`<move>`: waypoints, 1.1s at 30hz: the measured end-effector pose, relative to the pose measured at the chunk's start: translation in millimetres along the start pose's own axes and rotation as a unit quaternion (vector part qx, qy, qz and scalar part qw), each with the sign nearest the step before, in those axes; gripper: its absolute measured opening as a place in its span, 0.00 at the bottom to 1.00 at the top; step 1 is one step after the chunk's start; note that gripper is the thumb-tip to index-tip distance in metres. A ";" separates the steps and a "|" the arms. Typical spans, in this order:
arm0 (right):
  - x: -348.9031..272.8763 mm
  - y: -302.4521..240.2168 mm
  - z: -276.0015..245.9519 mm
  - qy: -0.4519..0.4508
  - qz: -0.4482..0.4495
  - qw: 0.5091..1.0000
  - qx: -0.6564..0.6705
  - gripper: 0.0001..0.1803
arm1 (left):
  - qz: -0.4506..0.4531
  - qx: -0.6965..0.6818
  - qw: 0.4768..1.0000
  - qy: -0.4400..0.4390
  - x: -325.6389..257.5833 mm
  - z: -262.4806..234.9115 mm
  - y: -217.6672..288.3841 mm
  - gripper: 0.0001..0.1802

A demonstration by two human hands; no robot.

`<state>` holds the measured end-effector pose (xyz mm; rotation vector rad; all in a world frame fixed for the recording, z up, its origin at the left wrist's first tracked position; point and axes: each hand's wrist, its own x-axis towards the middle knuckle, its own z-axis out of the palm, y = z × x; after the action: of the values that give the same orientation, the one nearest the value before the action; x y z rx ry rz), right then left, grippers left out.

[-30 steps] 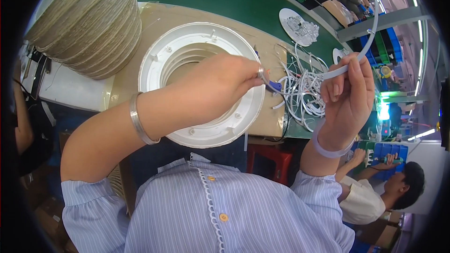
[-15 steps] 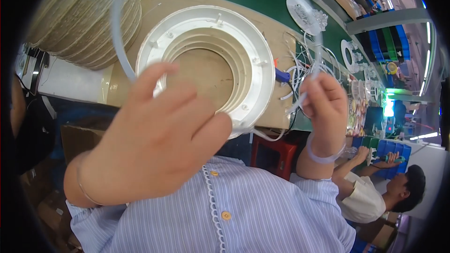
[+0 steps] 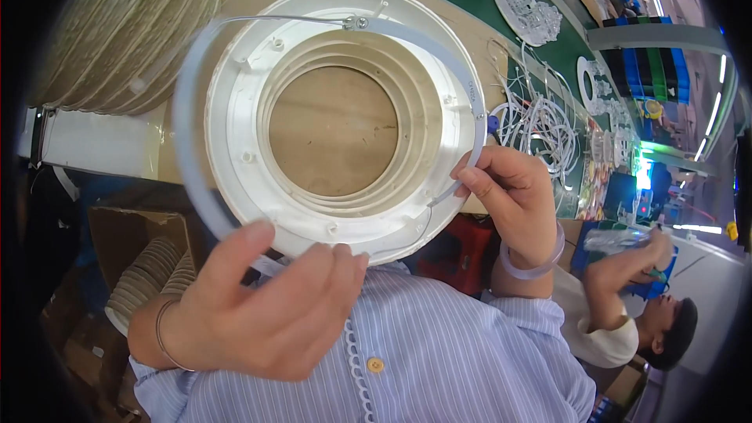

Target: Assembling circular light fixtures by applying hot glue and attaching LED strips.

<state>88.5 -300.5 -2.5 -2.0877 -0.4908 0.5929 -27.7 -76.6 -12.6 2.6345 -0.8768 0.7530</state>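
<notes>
A flexible translucent white strip [image 3: 185,121] curves in a large loop above a round white plastic ring housing [image 3: 227,121]. Two small round metal fittings [image 3: 356,23] join the strip to a thin wire at the top of the loop. My right hand [image 3: 513,196] pinches the strip near its end, over the housing's right rim. From there a thin wire [image 3: 429,219] droops toward my left fingertips. My left hand [image 3: 270,305] is near the lower left rim, slightly blurred, its thumb and fingers apart. The strip passes behind the left thumb; whether they touch is unclear.
A tall stack of ribbed cream rings [image 3: 125,31] stands at the far left. Tangled white cables [image 3: 540,121] and a white disc with clear parts [image 3: 525,12] lie to the right. A cardboard box [image 3: 133,239] sits below left. A co-worker [image 3: 627,298] works at the right.
The strip's loop has come down over the housing, its metal fittings now visible. My left hand has moved down toward me, and my right hand slightly left and down. The housing appears larger in view.
</notes>
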 end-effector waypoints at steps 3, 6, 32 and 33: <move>3.4 -2.4 -0.3 -0.018 -0.012 0.999 -0.040 0.04 | 0.028 0.024 0.999 0.005 0.0 3.5 -4.6 0.05; 4.6 -4.9 1.1 -0.017 -0.012 0.998 -0.064 0.04 | 0.019 0.015 1.000 -0.001 -1.1 7.5 -7.0 0.05; 6.9 -21.8 26.2 0.149 -0.014 0.922 -0.357 0.10 | -0.064 -0.050 0.997 -0.015 -13.9 12.0 -7.4 0.06; 9.0 -21.2 24.0 0.149 -0.015 0.922 -0.357 0.10 | -0.061 -0.062 0.996 -0.016 -14.0 12.9 -7.8 0.06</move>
<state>79.4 -268.7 1.4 -2.7923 -0.6196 0.0523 -27.4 -68.8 -31.8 2.5694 -0.7376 0.6076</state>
